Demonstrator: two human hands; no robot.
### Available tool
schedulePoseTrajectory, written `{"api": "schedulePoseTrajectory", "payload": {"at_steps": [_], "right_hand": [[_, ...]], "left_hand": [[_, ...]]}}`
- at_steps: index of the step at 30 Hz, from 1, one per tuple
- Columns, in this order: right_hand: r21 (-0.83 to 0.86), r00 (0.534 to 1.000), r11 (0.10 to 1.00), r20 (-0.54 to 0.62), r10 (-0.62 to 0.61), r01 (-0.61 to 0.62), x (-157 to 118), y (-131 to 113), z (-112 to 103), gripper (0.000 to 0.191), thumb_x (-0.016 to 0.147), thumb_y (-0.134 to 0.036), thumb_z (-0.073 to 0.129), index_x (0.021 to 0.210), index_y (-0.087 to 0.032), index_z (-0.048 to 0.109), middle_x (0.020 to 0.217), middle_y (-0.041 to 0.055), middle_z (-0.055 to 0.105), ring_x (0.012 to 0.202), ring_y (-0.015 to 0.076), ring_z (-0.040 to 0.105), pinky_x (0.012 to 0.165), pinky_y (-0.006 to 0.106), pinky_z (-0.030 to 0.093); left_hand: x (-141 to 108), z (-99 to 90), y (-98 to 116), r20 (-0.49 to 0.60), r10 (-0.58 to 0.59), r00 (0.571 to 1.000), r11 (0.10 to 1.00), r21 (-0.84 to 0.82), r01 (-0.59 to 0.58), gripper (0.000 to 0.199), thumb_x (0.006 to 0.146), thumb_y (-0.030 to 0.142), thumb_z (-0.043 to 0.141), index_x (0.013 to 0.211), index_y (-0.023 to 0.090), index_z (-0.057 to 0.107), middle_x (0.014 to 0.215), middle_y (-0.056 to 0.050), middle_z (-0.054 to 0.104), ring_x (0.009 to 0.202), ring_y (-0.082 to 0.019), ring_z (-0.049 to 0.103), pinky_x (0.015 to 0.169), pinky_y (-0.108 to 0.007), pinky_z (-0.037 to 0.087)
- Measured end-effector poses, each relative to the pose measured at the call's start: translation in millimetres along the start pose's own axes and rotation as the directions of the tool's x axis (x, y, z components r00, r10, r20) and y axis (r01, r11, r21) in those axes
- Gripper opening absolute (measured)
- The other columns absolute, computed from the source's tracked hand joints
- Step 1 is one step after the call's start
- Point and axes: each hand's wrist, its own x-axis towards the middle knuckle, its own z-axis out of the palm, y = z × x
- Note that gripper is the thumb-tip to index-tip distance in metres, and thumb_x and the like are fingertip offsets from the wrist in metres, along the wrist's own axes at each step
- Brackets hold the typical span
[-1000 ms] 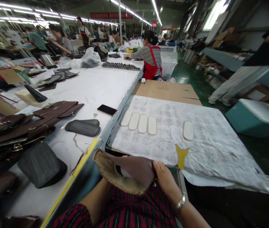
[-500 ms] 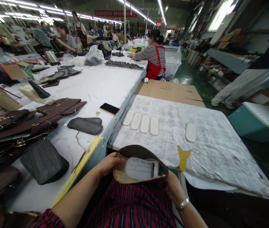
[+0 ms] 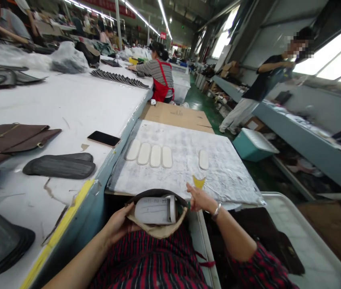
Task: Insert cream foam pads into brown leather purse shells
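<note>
My left hand point(image 3: 120, 224) grips the left side of a dark brown bag point(image 3: 158, 232) with tan lining, held at my lap with its mouth gaping upward. Inside it lies a whitish rounded plate point(image 3: 152, 210) with handwritten marks, and a white rounded piece point(image 3: 172, 208) stands at its right end. My right hand point(image 3: 202, 199) is off the bag, over the near edge of the board, fingers stretched forward and apart. Just beyond it is a yellow fork-ended tool point(image 3: 199, 182); its narrow end is hidden by the hand, and contact is unclear.
Several white oblong pads point(image 3: 156, 155) lie on the white-covered board point(image 3: 185, 138). On the left table are a phone point(image 3: 104, 138), dark oblong pieces point(image 3: 60, 165) and brown bags point(image 3: 13, 138). A co-worker in a red apron point(image 3: 164, 80) sits ahead; another person point(image 3: 266, 76) stands at right.
My right hand has let go of the bag's right side and moved forward to the yellow tool. My left hand still holds the bag. The view has swung right.
</note>
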Motion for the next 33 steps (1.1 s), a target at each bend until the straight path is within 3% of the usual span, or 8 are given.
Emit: {"api": "schedulePoseTrajectory", "payload": {"at_steps": [6,13,17,22,25,28,31,33], "right_hand": [[-0.364,0.979,0.931,0.198,0.044,0.032,-22.0,-51.8,-7.1,0.078,0.066,-0.077,0.037,0.092,-0.007,0.058,0.048,0.0078,0.060,0.041,0.0195,0.058,0.043,0.029,0.047],[-0.312,0.973,0.947,0.188,0.133,-0.069,-3.0,-69.9,19.3,0.033,0.075,-0.030,0.054,0.095,-0.005,0.053,0.050,0.0077,0.061,0.044,0.0194,0.059,0.043,0.028,0.047],[-0.184,0.980,0.978,0.152,0.132,-0.103,-5.5,-53.6,15.7,0.022,0.073,-0.016,0.051,0.093,-0.007,0.053,0.044,0.0037,0.056,0.043,0.0189,0.059,0.041,0.025,0.046],[-0.153,0.982,0.978,0.100,0.159,-0.142,-8.1,8.7,12.7,0.015,0.076,-0.016,0.045,0.086,-0.012,0.057,0.047,0.0008,0.054,0.044,0.0160,0.057,0.042,0.024,0.045],[-0.148,0.985,0.980,0.087,0.150,-0.136,-10.7,38.5,21.8,0.024,0.083,-0.026,0.039,0.092,-0.014,0.058,0.061,0.0030,0.060,0.054,0.0150,0.059,0.051,0.025,0.047],[-0.306,0.989,0.951,-0.126,-0.080,0.038,-11.9,43.0,31.8,0.047,0.078,-0.031,0.050,0.122,-0.016,0.042,0.099,0.0093,0.060,0.084,0.0187,0.059,0.073,0.030,0.047],[-0.585,0.909,0.763,-0.103,-0.405,0.274,-5.0,30.6,35.3,0.045,0.080,-0.025,0.051,0.123,-0.019,0.043,0.114,0.0100,0.053,0.099,0.0202,0.053,0.084,0.030,0.041],[-0.636,0.910,0.699,0.014,-0.414,0.328,5.2,21.8,32.9,0.027,0.088,-0.023,0.038,0.109,-0.018,0.055,0.103,0.0090,0.059,0.095,0.0185,0.055,0.081,0.028,0.041]], "left_hand": [[6.1,-5.9,-2.1,0.130,-0.067,0.989,0.998,0.009,0.066,0.040,0.081,0.035,0.052,0.112,0.011,0.050,0.103,-0.015,0.063,0.092,-0.029,0.061,0.081,-0.053,0.047],[-0.8,-7.8,-9.0,0.123,0.021,0.992,0.963,0.265,-0.053,0.046,0.082,0.048,0.043,0.109,0.012,0.050,0.094,-0.014,0.065,0.083,-0.026,0.064,0.071,-0.048,0.051],[2.0,-6.3,-8.6,0.080,0.223,0.972,0.743,0.631,-0.223,0.055,0.082,0.054,0.035,0.115,0.012,0.046,0.101,-0.016,0.063,0.086,-0.026,0.063,0.075,-0.046,0.049],[-2.2,-3.4,7.4,0.114,0.322,0.940,0.548,0.787,-0.283,0.056,0.071,0.038,0.057,0.119,0.012,0.048,0.118,-0.014,0.055,0.114,-0.027,0.046,0.102,-0.037,0.026],[-8.0,4.1,21.1,0.179,0.361,0.915,0.226,0.935,-0.272,0.065,0.068,0.035,0.060,0.126,0.013,0.042,0.125,-0.013,0.051,0.116,-0.027,0.044,0.101,-0.034,0.026],[-4.4,20.0,36.4,0.306,0.343,0.888,-0.255,0.940,-0.226,0.057,0.073,0.034,0.053,0.126,0.016,0.043,0.129,-0.011,0.047,0.116,-0.025,0.044,0.097,-0.033,0.030],[12.2,38.2,53.2,0.349,0.250,0.903,-0.395,0.888,-0.234,0.030,0.077,0.028,0.047,0.102,0.021,0.061,0.109,-0.008,0.062,0.102,-0.024,0.054,0.088,-0.032,0.036],[25.1,46.4,64.2,0.333,0.215,0.918,-0.396,0.889,-0.230,0.024,0.078,0.029,0.045,0.081,0.021,0.067,0.088,-0.007,0.068,0.087,-0.023,0.058,0.078,-0.031,0.039]]}}
